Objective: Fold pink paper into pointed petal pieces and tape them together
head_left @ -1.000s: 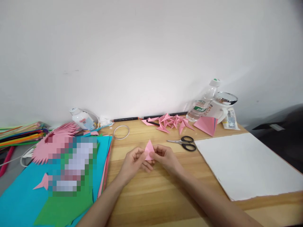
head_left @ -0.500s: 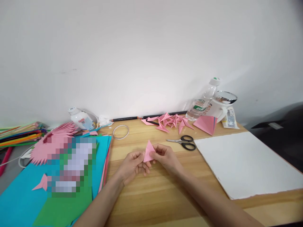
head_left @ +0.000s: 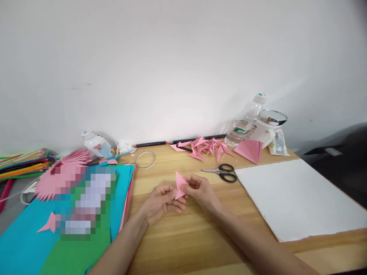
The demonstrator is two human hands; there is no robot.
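A small folded pink paper triangle [head_left: 180, 185] is held above the wooden table, one point upward. My right hand [head_left: 200, 191] pinches its right side between thumb and fingers. My left hand [head_left: 163, 200] has its thumb and fingertips closed at the paper's lower left edge, the other fingers curled beneath. Behind my hands lie black-handled scissors [head_left: 222, 172]. Farther back is a pile of folded pink paper pieces [head_left: 205, 146], with a stack of pink paper [head_left: 249, 151] to its right.
At left, a ring of pink folded paper [head_left: 46, 187] and a blue sheet [head_left: 20, 233] lie beside colored sticks [head_left: 25, 164]. A white bottle [head_left: 98, 144], tape ring [head_left: 145, 160], water bottle [head_left: 243, 124] and mug [head_left: 268, 128] line the back. A white board [head_left: 304, 198] covers the right.
The pink paper triangle has turned a little, its tip now leaning left. My left thumb has shifted slightly along its edge. Both hands keep nearly the same place.
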